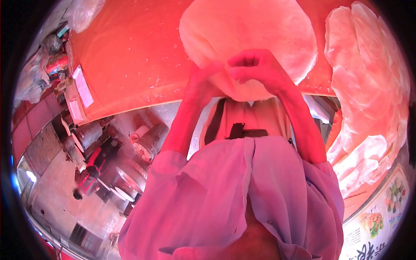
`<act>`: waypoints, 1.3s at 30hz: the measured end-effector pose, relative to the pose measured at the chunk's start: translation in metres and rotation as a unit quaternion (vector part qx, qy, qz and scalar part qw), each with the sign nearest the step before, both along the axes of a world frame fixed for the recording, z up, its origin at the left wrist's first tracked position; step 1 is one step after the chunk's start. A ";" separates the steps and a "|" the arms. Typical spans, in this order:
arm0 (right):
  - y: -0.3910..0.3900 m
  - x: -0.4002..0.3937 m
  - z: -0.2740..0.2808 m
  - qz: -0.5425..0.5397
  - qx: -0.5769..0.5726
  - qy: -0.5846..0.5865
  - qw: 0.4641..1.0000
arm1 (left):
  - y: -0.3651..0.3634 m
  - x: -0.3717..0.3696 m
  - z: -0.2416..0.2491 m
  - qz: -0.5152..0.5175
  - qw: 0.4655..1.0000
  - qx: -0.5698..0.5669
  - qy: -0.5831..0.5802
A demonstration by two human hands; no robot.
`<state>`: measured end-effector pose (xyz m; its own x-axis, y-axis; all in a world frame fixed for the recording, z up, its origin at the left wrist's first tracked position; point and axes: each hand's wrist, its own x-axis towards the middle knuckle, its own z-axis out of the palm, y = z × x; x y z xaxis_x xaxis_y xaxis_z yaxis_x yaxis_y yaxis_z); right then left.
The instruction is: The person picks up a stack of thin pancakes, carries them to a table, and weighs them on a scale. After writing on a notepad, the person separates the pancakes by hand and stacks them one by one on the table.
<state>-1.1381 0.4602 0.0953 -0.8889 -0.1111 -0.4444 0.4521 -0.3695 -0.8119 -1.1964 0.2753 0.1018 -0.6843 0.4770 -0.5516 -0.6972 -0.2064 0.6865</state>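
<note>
A big, pale, thin round sheet (255, 26), like a flatbread or rolled dough, lies on the red-orange tabletop and hangs over its near edge toward my body. My left hand (210, 76) is at the sheet's near left part, its fingers blurred but seemingly closed on a fold of it. Over the middle of the near part, my right hand (258, 67) has its fingers curled toward the thumb, appearing to pinch the same sheet. The two hands are close together. Exactly where the fingertips meet the sheet is hard to make out.
A tall pile of similar sheets (366, 73) stands at the right. Pale crumbs dot the red-orange tabletop (130, 56). Plastic bags (34, 80) and pink cards (82, 86) are at the left end. Beyond the table are metal drums (149, 141), another person (89, 177) and a food poster (377, 221).
</note>
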 end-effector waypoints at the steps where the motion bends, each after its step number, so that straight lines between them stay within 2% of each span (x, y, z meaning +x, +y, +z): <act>1: -0.003 -0.009 0.005 -0.023 0.032 0.009 0.999 | 0.004 0.000 0.004 0.003 1.000 0.007 0.001; 2: -0.005 -0.017 0.010 -0.047 0.063 0.017 0.997 | 0.007 0.001 0.006 0.006 1.000 0.014 0.001; 5: -0.013 -0.042 0.018 -0.001 0.253 0.075 0.965 | 0.006 0.001 0.003 -0.004 1.000 0.010 0.018; 8: -0.016 -0.050 0.010 0.004 0.280 0.110 0.954 | 0.010 0.000 0.005 -0.007 0.999 0.010 0.040; 14: -0.011 -0.051 0.008 0.044 0.159 0.044 0.985 | 0.011 0.002 0.012 -0.005 1.000 0.006 0.009; 17: -0.011 -0.049 0.007 0.039 0.164 0.031 0.985 | 0.012 0.002 0.015 -0.003 1.000 -0.009 0.019; 20: -0.005 -0.046 -0.008 -0.008 0.107 0.022 0.994 | 0.006 0.002 0.009 -0.005 1.000 -0.017 -0.017; 23: 0.008 -0.036 -0.018 -0.080 0.154 0.025 0.985 | -0.007 0.001 0.000 0.027 0.995 -0.006 -0.094; 26: -0.013 -0.040 -0.027 -0.124 0.356 0.080 0.923 | -0.026 0.008 -0.044 0.037 0.997 -0.062 -0.018; 28: -0.032 -0.035 -0.021 -0.091 0.342 0.150 0.923 | -0.020 0.008 -0.030 0.078 0.994 -0.013 -0.075; 29: -0.036 -0.036 -0.013 -0.092 0.361 0.132 0.919 | -0.025 0.008 -0.034 0.070 0.993 -0.029 -0.086; 30: -0.028 -0.036 -0.007 -0.095 0.381 0.114 0.912 | -0.030 0.006 -0.039 0.059 0.993 -0.043 -0.093; 32: 0.015 -0.028 0.009 -0.189 0.387 0.112 0.895 | -0.028 0.002 -0.031 0.083 0.991 -0.014 -0.103; 34: 0.063 -0.021 0.006 -0.277 0.373 0.143 0.874 | -0.040 0.003 -0.054 0.111 0.990 -0.012 -0.091; 36: 0.130 -0.011 0.046 -0.292 0.155 0.102 0.938 | -0.054 0.002 -0.076 0.112 0.989 0.006 -0.100; 37: 0.171 -0.003 0.049 -0.299 0.215 0.131 0.920 | -0.061 0.002 -0.087 0.114 0.988 0.012 -0.105; 39: 0.205 -0.011 0.103 -0.390 0.189 0.164 0.886 | -0.066 0.002 -0.100 0.100 0.989 0.029 -0.107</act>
<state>-1.1487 0.6651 0.1980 -0.7187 0.6949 -0.0229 -0.1042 -0.1402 -0.9846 -1.1947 0.2094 0.0021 -0.6383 0.3785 -0.6702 -0.7667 -0.3895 0.5103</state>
